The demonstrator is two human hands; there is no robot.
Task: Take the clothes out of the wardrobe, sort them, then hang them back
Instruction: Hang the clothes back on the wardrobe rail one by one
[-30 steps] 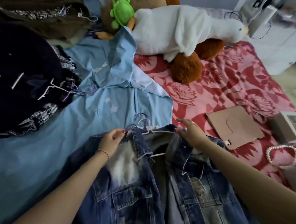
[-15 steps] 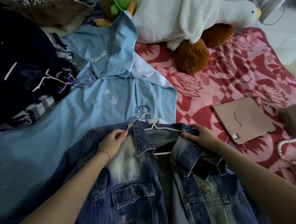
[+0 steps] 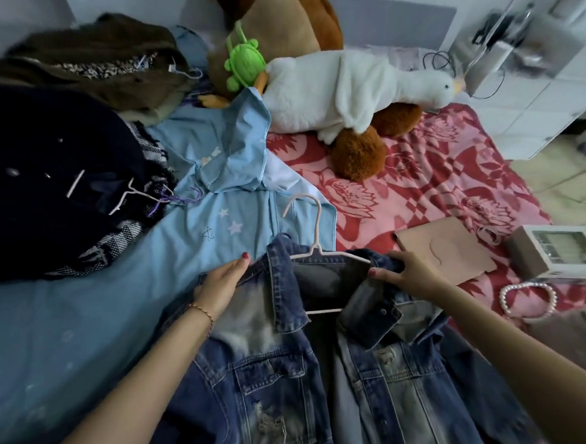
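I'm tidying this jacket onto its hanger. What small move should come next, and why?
Probably smooth the collar and pick it up by the hook: the white hanger already sits inside the denim jacket, with the left hand and right hand at its shoulders.

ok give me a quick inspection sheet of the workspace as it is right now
surface: bed, red floral blanket
job's things: denim jacket on pale hanger; light blue garment; dark clothes pile with hangers
clutter: plush goose, green plush, flat paper bag, small box, pearl bracelet
hands: left hand rests flat on jacket shoulder; right hand grips other shoulder
cables: black cable by the goose's head
surroundings: white tiled unit, pale floor
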